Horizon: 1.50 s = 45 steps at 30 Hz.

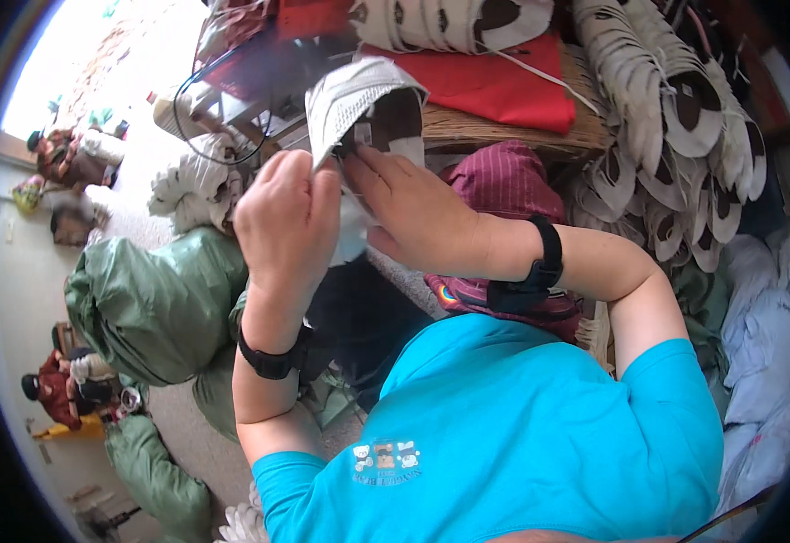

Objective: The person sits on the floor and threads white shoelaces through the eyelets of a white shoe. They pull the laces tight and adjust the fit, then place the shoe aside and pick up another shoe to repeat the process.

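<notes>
I hold a white mesh shoe upper [351, 95] with a dark brown lining up in front of me. My left hand [288, 217] is closed in a fist around its lower left edge. My right hand [413, 210] grips it from the right, fingers pinching the lower part near the opening. Both wrists wear black bands. A pale piece of material hangs between the two hands, partly hidden by them.
Stacks of white and brown shoe uppers [675, 118] fill the upper right. A red cloth [503, 86] lies on a woven basket [521, 136]. Green sacks [155, 303] sit at left, a maroon striped cloth [503, 181] lies behind my right hand, and people sit far left.
</notes>
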{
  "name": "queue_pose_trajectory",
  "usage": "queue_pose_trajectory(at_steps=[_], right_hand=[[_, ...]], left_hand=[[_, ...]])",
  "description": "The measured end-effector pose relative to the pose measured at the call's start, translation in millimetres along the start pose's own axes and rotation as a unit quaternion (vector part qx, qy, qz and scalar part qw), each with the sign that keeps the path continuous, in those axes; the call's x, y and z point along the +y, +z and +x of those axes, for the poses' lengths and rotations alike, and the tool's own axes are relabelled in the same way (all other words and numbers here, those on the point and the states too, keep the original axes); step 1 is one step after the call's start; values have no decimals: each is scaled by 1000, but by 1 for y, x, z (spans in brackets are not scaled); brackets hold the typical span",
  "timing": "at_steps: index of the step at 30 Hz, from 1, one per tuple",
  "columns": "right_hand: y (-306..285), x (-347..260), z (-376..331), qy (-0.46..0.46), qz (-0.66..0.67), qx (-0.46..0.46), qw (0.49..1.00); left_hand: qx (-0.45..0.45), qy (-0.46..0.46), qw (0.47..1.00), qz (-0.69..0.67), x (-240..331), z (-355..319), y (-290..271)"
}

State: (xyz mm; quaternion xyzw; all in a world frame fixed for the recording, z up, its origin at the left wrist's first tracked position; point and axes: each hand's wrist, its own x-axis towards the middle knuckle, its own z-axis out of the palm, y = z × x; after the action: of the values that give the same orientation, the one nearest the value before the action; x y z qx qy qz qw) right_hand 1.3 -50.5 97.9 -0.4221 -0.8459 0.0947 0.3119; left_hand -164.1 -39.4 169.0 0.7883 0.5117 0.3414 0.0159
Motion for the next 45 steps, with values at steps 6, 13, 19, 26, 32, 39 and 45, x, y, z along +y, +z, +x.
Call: queue_pose_trajectory(at_steps=[6,13,19,26,32,39,45], right_hand=[[-24,50,-42,-18,58,15,998],[-84,67,-108,342,698,128,616],[-77,83,-165,378,736,246,504],[-61,68,-184,415,732,266,470],[-69,57,-175,425,720,221,503],[-89,118,-177,378,105,166,905],[-73,124,-124,153,5,111,982]], left_hand=[[-105,-81,990,41,-6,7,31],[-207,-91,941,252,-64,-25,63],[-371,-70,889,260,-71,-65,99],[-566,-34,791,229,-33,-68,137],[-185,-90,894,-399,8,-40,189],[-207,-34,869,-449,46,-30,206],[-238,19,872,-428,53,-27,202]])
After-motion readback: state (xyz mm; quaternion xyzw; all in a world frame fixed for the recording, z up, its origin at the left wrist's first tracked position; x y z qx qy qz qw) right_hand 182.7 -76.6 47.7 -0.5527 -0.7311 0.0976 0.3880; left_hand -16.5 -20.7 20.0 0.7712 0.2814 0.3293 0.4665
